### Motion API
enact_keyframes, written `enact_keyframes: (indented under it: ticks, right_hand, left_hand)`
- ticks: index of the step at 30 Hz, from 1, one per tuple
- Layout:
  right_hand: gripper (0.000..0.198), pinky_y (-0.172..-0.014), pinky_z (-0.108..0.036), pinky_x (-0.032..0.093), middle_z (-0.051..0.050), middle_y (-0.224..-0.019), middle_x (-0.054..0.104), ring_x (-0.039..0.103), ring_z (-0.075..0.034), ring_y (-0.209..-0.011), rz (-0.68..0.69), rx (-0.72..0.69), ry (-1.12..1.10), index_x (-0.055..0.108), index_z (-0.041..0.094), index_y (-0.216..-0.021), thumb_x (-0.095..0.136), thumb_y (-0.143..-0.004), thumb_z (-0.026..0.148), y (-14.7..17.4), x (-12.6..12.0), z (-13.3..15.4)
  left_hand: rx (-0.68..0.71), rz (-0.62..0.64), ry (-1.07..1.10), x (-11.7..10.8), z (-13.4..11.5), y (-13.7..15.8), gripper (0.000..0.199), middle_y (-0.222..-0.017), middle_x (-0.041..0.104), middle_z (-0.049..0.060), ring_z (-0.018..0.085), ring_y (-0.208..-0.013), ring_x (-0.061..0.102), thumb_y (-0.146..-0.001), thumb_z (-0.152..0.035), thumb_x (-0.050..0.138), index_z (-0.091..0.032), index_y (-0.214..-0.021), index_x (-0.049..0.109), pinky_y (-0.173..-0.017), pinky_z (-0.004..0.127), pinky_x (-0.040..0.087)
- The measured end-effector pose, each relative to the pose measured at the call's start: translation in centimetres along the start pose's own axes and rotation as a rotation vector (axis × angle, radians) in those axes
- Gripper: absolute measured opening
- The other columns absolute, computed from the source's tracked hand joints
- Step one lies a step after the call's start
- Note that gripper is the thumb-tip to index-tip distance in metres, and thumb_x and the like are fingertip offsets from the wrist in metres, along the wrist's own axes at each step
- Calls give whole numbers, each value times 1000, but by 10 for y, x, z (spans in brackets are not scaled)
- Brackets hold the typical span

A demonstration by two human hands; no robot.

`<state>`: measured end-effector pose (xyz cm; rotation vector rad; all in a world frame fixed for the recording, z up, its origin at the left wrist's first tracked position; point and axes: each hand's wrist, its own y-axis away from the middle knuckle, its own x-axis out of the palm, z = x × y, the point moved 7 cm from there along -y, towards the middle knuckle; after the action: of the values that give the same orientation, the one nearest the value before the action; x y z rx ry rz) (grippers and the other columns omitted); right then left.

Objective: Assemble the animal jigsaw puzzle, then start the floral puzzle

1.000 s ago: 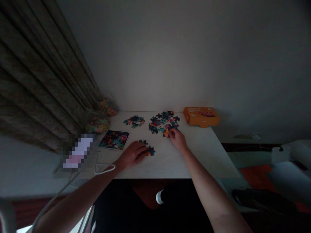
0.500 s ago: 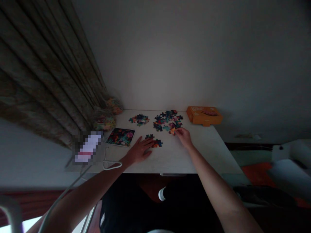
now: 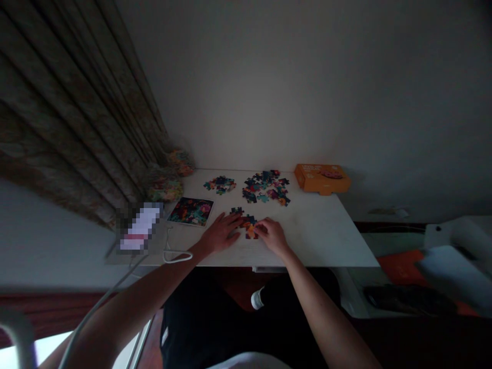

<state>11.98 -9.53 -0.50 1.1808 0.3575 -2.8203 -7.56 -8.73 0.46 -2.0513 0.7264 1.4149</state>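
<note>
My right hand (image 3: 272, 234) pinches an orange jigsaw puzzle piece (image 3: 251, 231) at the lower right edge of a small joined section of puzzle (image 3: 248, 220). Whether the piece is locked in cannot be made out. Flat on the table lies my left hand (image 3: 221, 233), fingers stretched out, their tips resting on the section's left side and hiding part of it. A large heap of loose puzzle pieces (image 3: 265, 186) is spread beyond both hands. Farther left is a smaller group of pieces (image 3: 220, 184). The dark, flowery reference picture (image 3: 190, 211) lies left of my left hand.
An orange box (image 3: 323, 179) stands at the back right of the white table (image 3: 326, 236). Bags of pieces (image 3: 165, 187) sit by the curtain (image 3: 77, 102). A phone with a blurred screen (image 3: 140, 228) and a white cable (image 3: 177, 256) are at the left.
My right hand has moved left and nearer to me, carrying the orange puzzle piece from beside the heap to the joined section. My left hand has stayed almost in place.
</note>
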Motion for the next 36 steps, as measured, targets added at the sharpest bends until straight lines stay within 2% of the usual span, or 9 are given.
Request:
enact_keyframes:
  ticks: [3, 8, 13, 22, 29, 36]
  right_hand:
    - [11, -83, -32, 50, -4, -95, 74, 69, -20, -87, 15, -62, 126, 74, 24, -98, 67, -96, 33, -1, 2, 6]
    - [22, -91, -38, 48, -9, -109, 73, 64, -25, -104, -36, -169, 205, 73, 24, -112, 64, -99, 39, 10, -1, 24]
    - [21, -94, -42, 46, -4, -124, 73, 60, -27, -110, 38, -325, 258, 74, 28, -116, 64, -99, 34, 20, 3, 42]
    - [28, -94, -43, 45, -1, -132, 72, 59, -26, -111, 36, -343, 250, 72, 30, -127, 59, -101, 27, 20, 8, 39]
    - [27, -91, -43, 46, -2, -130, 73, 60, -26, -106, 66, -365, 271, 73, 29, -124, 57, -102, 27, 20, 8, 42]
    - [24, -93, -42, 47, -2, -129, 73, 61, -24, -106, 20, -362, 217, 73, 29, -119, 57, -102, 29, 21, 7, 46]
  left_hand:
    - [-8, -3, -5, 0, 0, 0, 53, -161, 44, 10, 26, -149, 42, -101, -35, 49, -27, -153, 48, -127, 54, 21]
    - [3, -20, -27, -3, -2, 2, 53, -161, 44, 9, 26, -148, 43, -101, -34, 49, -28, -154, 47, -127, 56, 19]
    - [4, -17, -25, -4, -3, 2, 51, -160, 47, 8, 26, -146, 45, -102, -33, 46, -30, -152, 49, -126, 57, 21]
    - [-5, 0, 7, -7, -5, 1, 51, -161, 45, 6, 25, -147, 43, -102, -29, 46, -31, -152, 48, -126, 56, 21]
    - [15, -31, -7, -3, -3, 3, 50, -157, 50, 8, 25, -146, 45, -102, -28, 46, -29, -151, 50, -126, 56, 21]
    - [41, -37, -16, -1, -3, 3, 53, -159, 48, 7, 24, -148, 43, -102, -28, 47, -30, -154, 45, -126, 57, 21]
